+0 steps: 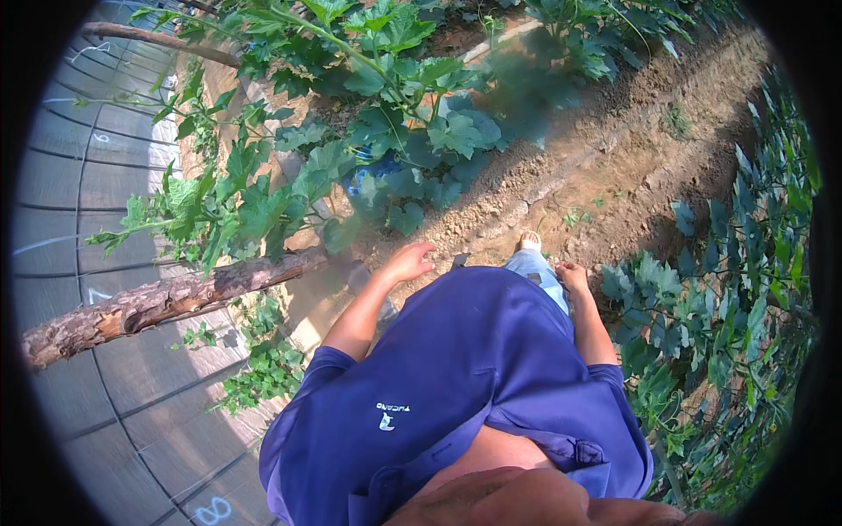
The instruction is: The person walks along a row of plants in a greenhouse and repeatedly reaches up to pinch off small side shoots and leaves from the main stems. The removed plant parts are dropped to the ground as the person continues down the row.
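My left hand [408, 262] hangs above the soil, fingers slightly apart, with nothing visible in it. Just beyond it grow broad-lobed vine leaves [404, 217], which it does not appear to touch. A bark-covered wooden pole [177, 299] ends to the left of that hand. On the other side, my right hand [573, 276] is beside my light-blue trouser leg [541, 271], its fingers curled; whether anything is inside them cannot be seen. More lobed leaves [641, 286] are close to its right.
A bare dirt path [592, 171] runs up to the right between plant rows. Dense vines [743, 315] line its right side. Dark sheeting [138, 381] with curved ribs forms the left wall. Another wooden pole [158, 41] crosses at upper left. Blue material [371, 171] shows among the leaves.
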Demonstrator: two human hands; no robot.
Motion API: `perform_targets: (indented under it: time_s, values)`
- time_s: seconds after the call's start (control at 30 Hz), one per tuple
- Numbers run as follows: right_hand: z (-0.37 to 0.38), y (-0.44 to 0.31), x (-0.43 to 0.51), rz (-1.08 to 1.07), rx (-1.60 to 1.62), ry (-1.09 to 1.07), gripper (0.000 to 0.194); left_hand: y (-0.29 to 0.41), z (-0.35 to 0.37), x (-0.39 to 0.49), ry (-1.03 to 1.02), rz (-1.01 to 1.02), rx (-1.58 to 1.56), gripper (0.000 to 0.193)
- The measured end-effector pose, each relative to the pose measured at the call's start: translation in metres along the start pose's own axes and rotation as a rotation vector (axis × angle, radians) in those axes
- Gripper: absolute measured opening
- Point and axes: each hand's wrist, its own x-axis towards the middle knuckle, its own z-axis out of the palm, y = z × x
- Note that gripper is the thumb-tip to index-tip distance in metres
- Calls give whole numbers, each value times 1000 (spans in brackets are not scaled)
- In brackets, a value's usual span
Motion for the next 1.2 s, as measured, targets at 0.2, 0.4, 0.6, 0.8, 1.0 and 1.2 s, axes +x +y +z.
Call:
perform_targets:
  time_s: [0.2, 0.4, 0.6, 0.8, 1.0, 1.2]
  values:
    - [-73, 75, -3, 276, -49, 13, 31, 64, 0, 82, -163, 33, -96, 50]
    - [-81, 79, -36, 357, 534, -98, 28, 97, -17, 138, -204, 74, -3, 47]
    - [-51, 108, -33, 290, 624, 71, 18, 121, -19, 178, -312, -4, 49, 47]
    - [-34, 143, -35, 367, 685, 89, 14, 112, -13, 182, -300, -152, -60, 46]
    - [12, 173, -55, 546, 753, 41, 30, 79, -3, 164, -483, -392, -213, 44]
    - [55, 180, -89, 618, 955, 170, 38, 44, 9, 173, -636, -464, -151, 39]
